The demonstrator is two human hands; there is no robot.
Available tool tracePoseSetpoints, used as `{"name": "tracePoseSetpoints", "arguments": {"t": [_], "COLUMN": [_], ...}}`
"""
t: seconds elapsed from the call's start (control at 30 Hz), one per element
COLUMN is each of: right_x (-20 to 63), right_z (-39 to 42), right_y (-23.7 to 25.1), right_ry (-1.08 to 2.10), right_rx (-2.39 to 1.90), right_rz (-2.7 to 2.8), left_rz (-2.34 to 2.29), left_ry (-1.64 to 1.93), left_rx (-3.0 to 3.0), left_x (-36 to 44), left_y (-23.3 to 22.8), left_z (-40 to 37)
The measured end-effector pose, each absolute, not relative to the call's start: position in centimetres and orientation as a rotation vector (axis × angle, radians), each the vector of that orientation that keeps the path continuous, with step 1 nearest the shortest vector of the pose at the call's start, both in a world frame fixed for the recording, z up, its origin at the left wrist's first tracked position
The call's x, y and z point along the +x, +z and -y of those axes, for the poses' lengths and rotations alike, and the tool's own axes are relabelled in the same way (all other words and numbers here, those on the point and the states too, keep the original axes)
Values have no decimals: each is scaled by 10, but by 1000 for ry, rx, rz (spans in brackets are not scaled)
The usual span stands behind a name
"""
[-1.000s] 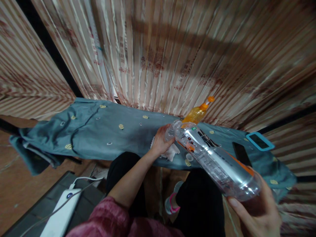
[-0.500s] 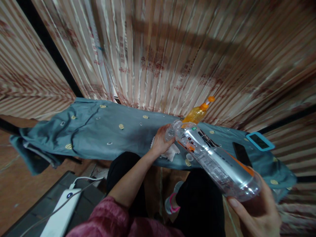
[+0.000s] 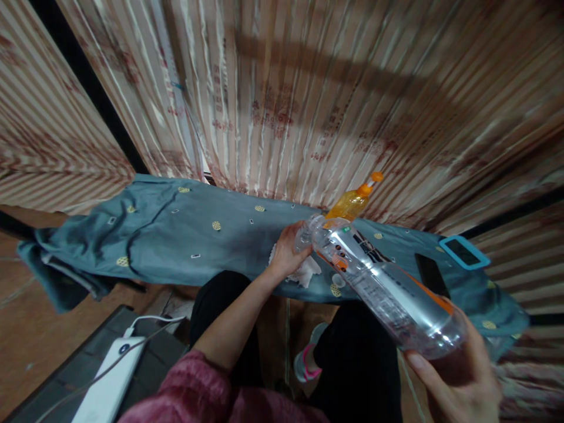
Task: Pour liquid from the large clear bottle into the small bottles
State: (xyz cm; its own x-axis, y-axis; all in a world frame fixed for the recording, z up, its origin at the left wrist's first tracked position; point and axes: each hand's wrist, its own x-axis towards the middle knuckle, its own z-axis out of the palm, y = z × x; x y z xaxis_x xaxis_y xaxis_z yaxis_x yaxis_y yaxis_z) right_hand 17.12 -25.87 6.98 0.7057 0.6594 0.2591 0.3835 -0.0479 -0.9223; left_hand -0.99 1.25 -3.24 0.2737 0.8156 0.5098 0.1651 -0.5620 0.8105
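A large clear plastic bottle [image 3: 388, 288] with a silver and orange label is held slantwise across the front of me, its neck to the upper left. My right hand [image 3: 462, 370] grips its base, thumb below and fingers behind. At the other end my left hand [image 3: 288, 252] is closed around the neck and mouth; most of its fingertips are hidden. Beneath the left hand lies a crumpled white tissue [image 3: 307, 272]. A small round whitish cap [image 3: 338, 281] rests close by on the cloth. Behind the bottle's neck stands an orange pump bottle [image 3: 350, 204].
A grey-blue patterned cloth [image 3: 220, 247] covers the narrow table against a striped curtain [image 3: 282, 106]. On its right lie a dark phone [image 3: 432, 275] and a blue-framed device [image 3: 465, 252]. At lower left, a white power bank [image 3: 110, 376] with a cable sits on a dark surface [image 3: 154, 352].
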Motion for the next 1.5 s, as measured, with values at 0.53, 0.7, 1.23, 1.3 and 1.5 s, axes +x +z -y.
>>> {"name": "tracePoseSetpoints", "arguments": {"t": [0.53, 0.7, 1.23, 1.3, 1.5], "right_x": [172, 174, 168, 167, 162], "right_z": [260, 260, 257, 257, 258], "right_y": [66, 67, 73, 73, 76], "right_ry": [287, 231, 312, 315, 326], "right_rx": [-1637, -1669, -1679, -1665, -1676], "right_rz": [885, 922, 843, 839, 825], "left_rz": [-932, -939, -944, -933, -930], "left_ry": [1290, 1283, 1268, 1275, 1283], "left_rx": [1911, 1921, 1906, 1906, 1906], "left_x": [-11, -11, -12, -12, -11], "left_y": [-27, -27, -25, -25, -29], "left_z": [-9, -9, -8, -9, -11]}}
